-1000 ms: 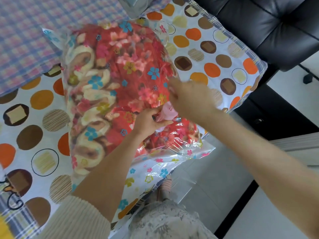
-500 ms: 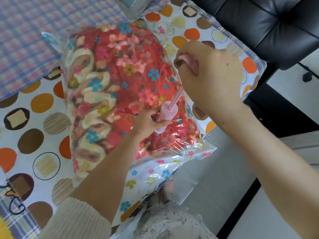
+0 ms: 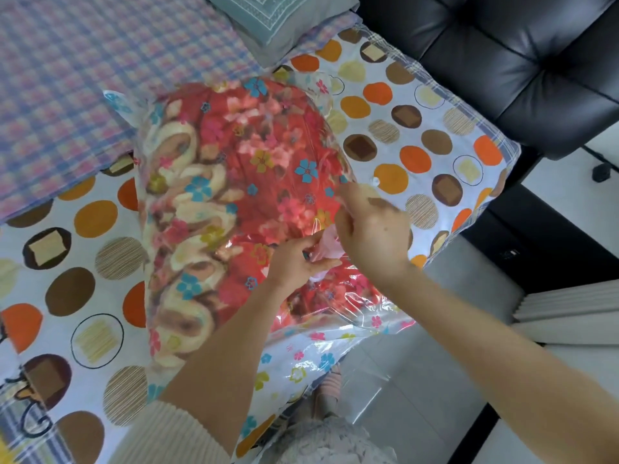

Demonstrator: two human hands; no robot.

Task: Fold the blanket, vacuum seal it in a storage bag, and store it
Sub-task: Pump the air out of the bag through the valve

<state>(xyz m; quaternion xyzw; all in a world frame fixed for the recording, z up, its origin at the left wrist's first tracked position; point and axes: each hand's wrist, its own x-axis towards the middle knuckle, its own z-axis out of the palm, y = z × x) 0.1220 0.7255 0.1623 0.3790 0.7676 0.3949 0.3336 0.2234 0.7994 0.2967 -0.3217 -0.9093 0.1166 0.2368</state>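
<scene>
The left hand [image 3: 299, 259] pinches the lower part of a pink pump [image 3: 323, 251], thumb and fingers curled together around it. The right hand [image 3: 373, 234] sits just above and to the right of those fingers. Its own fingers curl down over the pump's upper end, most of which is hidden under the palm. Only a small pink patch shows between the two hands, and the foot of the pump meets the plastic directly under the left fingertips.

The red flowered blanket [image 3: 234, 195] lies folded inside the clear storage bag [image 3: 335, 351], spreading away from both sets of fingers to the left and upward. The bag's flat flower-printed edge lies below the hands and overhangs the edge of the bed. The bag rests on a white sheet [image 3: 418, 155] with orange and brown dots, which shows beyond the right knuckles and far left of the left wrist. A checked cover [image 3: 83, 78] lies past the blanket, with a grey pillow [image 3: 274, 21] beyond it. A black padded chair [image 3: 502, 61] stands well beyond the right hand.
</scene>
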